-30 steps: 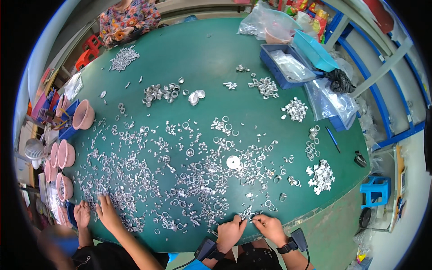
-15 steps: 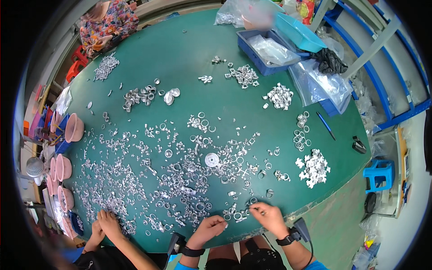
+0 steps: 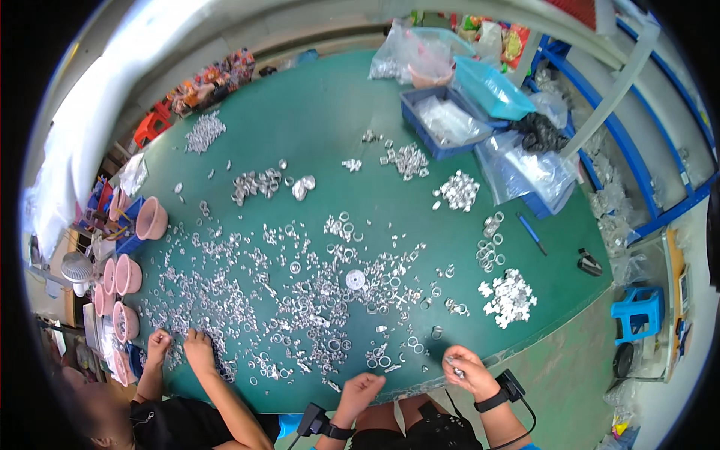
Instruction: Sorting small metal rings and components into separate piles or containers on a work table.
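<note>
My right hand [image 3: 469,373] is raised just off the table's near edge, fingers curled round small silvery metal pieces [image 3: 455,369] that show at its fingertips. Their exact shape is too small to tell. At the same edge, my left hand [image 3: 361,394] has its fingers bent and pressed together; whatever they hold, if anything, is hidden. Just beyond my hands lie several silvery rings [image 3: 384,361] on the green table [image 3: 300,94]. A wide scatter of rings and small metal parts [image 3: 322,300] spreads across the middle, around a silvery disc [image 3: 355,280].
Sorted piles sit farther out, including white-silver pieces [image 3: 510,298] at right. A blue pen [image 3: 532,234] and a black clip-like object [image 3: 589,262] lie near the right edge. Blue bins [image 3: 442,124] stand far right, pink bowls [image 3: 152,219] left. A co-worker's hands [image 3: 198,351] work at left.
The view has tilted and shifted. My right hand has lifted from the rings toward the near edge, silvery pieces now showing in it. The co-worker's hands have moved apart.
</note>
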Motion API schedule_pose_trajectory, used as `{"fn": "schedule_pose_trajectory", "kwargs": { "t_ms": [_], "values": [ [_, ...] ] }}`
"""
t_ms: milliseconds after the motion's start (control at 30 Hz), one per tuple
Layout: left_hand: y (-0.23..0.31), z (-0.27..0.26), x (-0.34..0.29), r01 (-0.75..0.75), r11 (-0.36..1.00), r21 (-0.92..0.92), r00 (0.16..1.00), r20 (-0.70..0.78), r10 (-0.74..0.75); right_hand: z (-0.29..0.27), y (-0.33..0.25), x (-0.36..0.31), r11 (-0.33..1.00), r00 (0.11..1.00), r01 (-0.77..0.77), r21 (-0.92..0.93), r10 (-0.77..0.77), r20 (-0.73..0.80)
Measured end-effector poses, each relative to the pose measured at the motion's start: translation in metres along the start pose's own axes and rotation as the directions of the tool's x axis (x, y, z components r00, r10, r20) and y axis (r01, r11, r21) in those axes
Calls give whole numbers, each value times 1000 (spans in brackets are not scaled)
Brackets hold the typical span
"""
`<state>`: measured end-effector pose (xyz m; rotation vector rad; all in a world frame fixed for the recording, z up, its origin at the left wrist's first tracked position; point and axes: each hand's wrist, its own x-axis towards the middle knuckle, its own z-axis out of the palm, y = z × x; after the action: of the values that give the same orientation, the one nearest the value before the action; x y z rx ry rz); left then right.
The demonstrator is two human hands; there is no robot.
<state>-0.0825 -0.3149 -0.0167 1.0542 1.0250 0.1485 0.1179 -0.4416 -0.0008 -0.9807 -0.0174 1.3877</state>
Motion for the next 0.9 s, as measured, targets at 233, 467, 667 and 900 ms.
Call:
{"fn": "schedule_pose_trajectory", "kwargs": {
  "t_ms": [233,467,667,900],
  "values": [
    [-55,38,1,-235,945,229,960,206,189,-19,-7,-66,920,991,-2,391,-50,124],
    [-45,77,28,-495,495,715,860,321,396,-13,-26,-102,913,999,34,407,-16,-47],
    [-48,63,57,-532,303,790,833,426,352,-31,-44,-124,936,979,161,314,-111,-170],
    [-21,79,47,-559,122,820,827,541,153,-86,-4,-112,807,990,138,574,-124,-65]
  ]
}}
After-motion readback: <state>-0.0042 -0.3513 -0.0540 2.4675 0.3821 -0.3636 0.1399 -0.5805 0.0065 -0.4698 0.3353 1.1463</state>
